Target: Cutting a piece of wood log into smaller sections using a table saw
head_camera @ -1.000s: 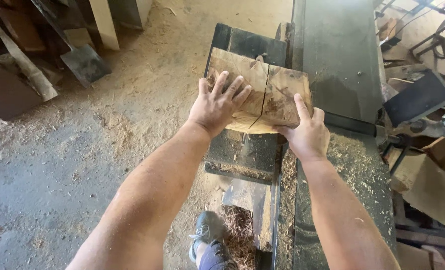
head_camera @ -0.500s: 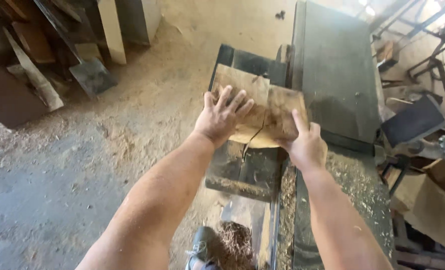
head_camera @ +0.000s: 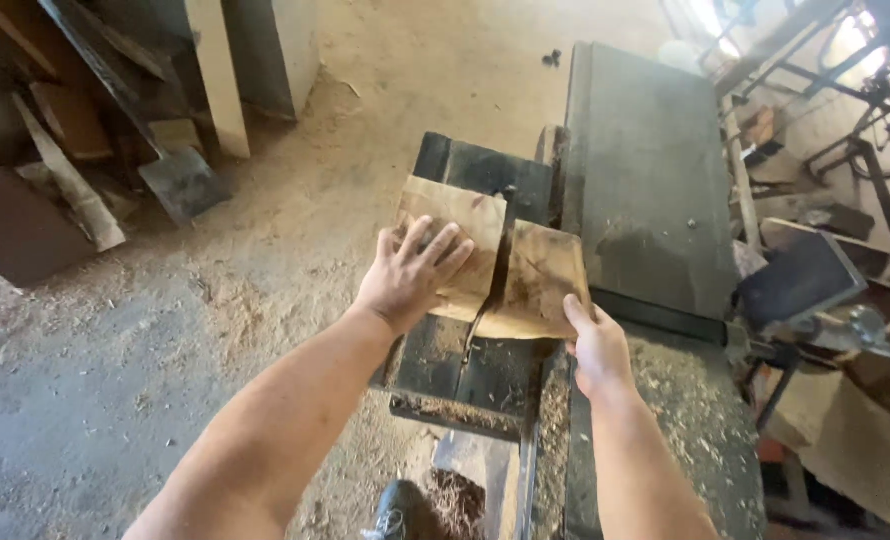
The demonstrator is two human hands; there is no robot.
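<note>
Sawdust floor; left hand [head_camera: 412, 275] spread flat on split board [head_camera: 490, 262]; right hand [head_camera: 595, 345] grips edge.

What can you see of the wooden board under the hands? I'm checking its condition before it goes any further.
The wooden board is a flat, pale brown slab with rough, stained faces and uneven edges. A dark split runs lengthwise through its middle, nearly parting it into two halves. It lies flat on the dark machine table, beside the long grey metal bed. The left hand presses spread fingers on its left half; the right hand grips its near right corner.
</note>
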